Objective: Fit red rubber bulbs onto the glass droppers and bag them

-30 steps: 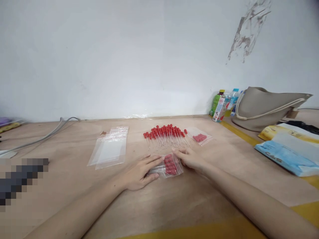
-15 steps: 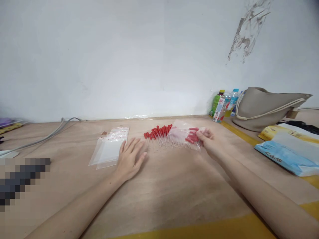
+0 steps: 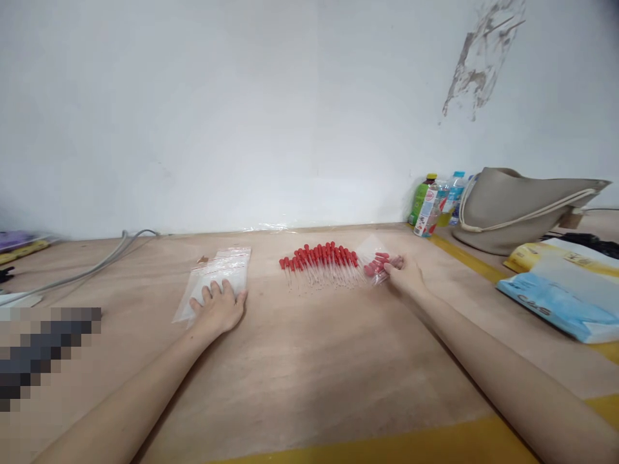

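Note:
My left hand (image 3: 221, 309) lies with its fingers spread on a stack of clear zip-lock bags (image 3: 232, 261) on the tabletop. To the right, my right hand (image 3: 405, 276) pinches the edge of a clear plastic bag (image 3: 374, 248) that has several red-topped pieces (image 3: 374, 266) inside. Between the two hands lies a fanned row of glass droppers with red rubber bulbs (image 3: 319, 254); their bulbs point toward the wall and their thin clear tips toward me. The held bag sits just beside the right end of this row.
Bottles (image 3: 428, 206) and a grey-beige bag (image 3: 507, 212) stand at the back right. A blue tissue pack (image 3: 556, 309) lies at the right. Grey cables (image 3: 109, 253) run along the left, near a pixelated dark object (image 3: 43, 351). A wall (image 3: 217, 129) bounds the table behind.
My left hand has moved left and down onto the stack of bags. My right hand has drawn the filled bag slightly right, uncovering the right end of the dropper row.

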`<state>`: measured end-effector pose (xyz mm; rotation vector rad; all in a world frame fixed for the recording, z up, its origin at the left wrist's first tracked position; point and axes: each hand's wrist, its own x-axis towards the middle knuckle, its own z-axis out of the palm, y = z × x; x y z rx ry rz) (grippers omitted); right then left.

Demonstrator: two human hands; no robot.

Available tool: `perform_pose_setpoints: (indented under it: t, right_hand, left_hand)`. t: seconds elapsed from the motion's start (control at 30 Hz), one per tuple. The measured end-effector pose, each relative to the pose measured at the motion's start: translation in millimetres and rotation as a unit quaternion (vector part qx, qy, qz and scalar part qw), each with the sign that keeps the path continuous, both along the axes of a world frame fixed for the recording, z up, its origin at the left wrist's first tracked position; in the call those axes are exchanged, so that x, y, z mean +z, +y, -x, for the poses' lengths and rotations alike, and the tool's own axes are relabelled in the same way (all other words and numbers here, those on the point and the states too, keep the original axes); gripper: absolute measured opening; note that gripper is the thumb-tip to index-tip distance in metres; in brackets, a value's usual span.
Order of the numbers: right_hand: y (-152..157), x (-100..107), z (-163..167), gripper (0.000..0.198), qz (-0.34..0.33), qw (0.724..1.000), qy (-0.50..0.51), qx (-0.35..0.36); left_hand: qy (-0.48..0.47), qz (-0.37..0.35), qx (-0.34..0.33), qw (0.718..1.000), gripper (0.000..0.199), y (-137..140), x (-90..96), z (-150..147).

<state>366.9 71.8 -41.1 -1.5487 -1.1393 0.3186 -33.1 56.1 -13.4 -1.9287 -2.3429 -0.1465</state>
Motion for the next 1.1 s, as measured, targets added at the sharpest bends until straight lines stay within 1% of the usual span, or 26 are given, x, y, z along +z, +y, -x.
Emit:
perform_pose_setpoints:
  t: [0.07, 0.17, 0.23, 0.3, 0.5, 0.57, 0.63, 0.67, 0.7, 0.73, 0.77, 0.83, 0.9, 0.93, 1.0, 1.03, 1.1]
  right_hand:
    - [-2.6, 2.1, 5.2, 0.025, 0.018, 1.000, -0.008, -0.009]
    - [-11.8, 9.3, 9.9, 0.031, 0.057, 0.996, -0.071, -0.019]
    - [-18.6, 15.3, 9.8, 0.033, 0.093, 0.986, -0.136, -0.033]
    - [-23.9, 20.2, 7.0, 0.038, 0.113, 0.974, -0.190, -0.044]
    - [-31.0, 23.2, -3.4, 0.041, 0.150, 0.947, -0.271, -0.083]
    - [-33.5, 23.6, -1.9, 0.044, 0.133, 0.937, -0.303, -0.110]
    - [-35.9, 26.1, 3.7, 0.041, 0.085, 0.927, -0.341, -0.130]
    - [-36.5, 28.2, 8.1, 0.036, 0.064, 0.922, -0.360, -0.127]
    - [-36.4, 30.9, 13.4, 0.031, 0.053, 0.917, -0.378, -0.113]
    - [-35.4, 34.0, 19.5, 0.026, 0.056, 0.913, -0.394, -0.090]
    - [-33.3, 37.4, 26.1, 0.024, 0.072, 0.909, -0.406, -0.063]
    - [-25.5, 43.9, 39.8, 0.024, 0.143, 0.899, -0.413, -0.018]
    - [-13.7, 49.3, 52.0, 0.026, 0.219, 0.891, -0.398, -0.004]
    - [-6.8, 51.4, 57.1, 0.026, 0.248, 0.888, -0.388, -0.005]
    - [7.5, 54.8, 64.5, 0.025, 0.289, 0.884, -0.366, -0.013]
    - [14.3, 56.2, 67.0, 0.025, 0.304, 0.883, -0.357, -0.014]
    - [25.8, 58.7, 69.7, 0.025, 0.334, 0.879, -0.339, -0.009]
  left_hand:
    - [0.007, 0.016, -0.004, 1.000, 0.058, 0.8, 0.9, 0.8]
    - [0.012, 0.025, -0.017, 0.999, 0.052, 0.5, 2.9, 2.9]
    - [0.013, 0.025, -0.027, 0.999, 0.049, -0.1, 3.9, 4.1]
    - [0.017, 0.021, -0.033, 0.999, 0.048, -1.2, 4.9, 4.2]
    - [0.021, 0.019, -0.036, 0.999, 0.045, -7.0, 9.7, -0.3]
    - [0.024, 0.016, -0.040, 0.999, 0.044, -8.2, 11.1, -0.7]
    - [0.031, 0.006, -0.049, 0.998, 0.043, -9.0, 12.4, -0.9]
    - [0.037, -0.004, -0.055, 0.998, 0.044, -9.7, 13.1, -1.5]
    - [0.045, -0.021, -0.063, 0.997, 0.044, -11.0, 14.0, -2.8]
    - [0.053, -0.044, -0.071, 0.995, 0.044, -13.1, 15.2, -5.0]
    - [0.057, -0.067, -0.084, 0.993, 0.045, -16.3, 16.5, -8.5]
    - [0.050, -0.105, -0.133, 0.984, 0.047, -26.3, 19.2, -18.7]
    - [0.025, -0.106, -0.230, 0.967, 0.048, -40.3, 21.1, -32.3]
    - [0.013, -0.097, -0.295, 0.951, 0.048, -48.1, 21.5, -39.5]
    - [-0.013, -0.043, -0.431, 0.901, 0.047, -62.7, 20.8, -52.6]
    - [-0.023, -0.017, -0.475, 0.880, 0.050, -68.5, 19.9, -57.7]
    - [-0.040, 0.026, -0.517, 0.855, 0.056, -75.7, 17.5, -64.2]
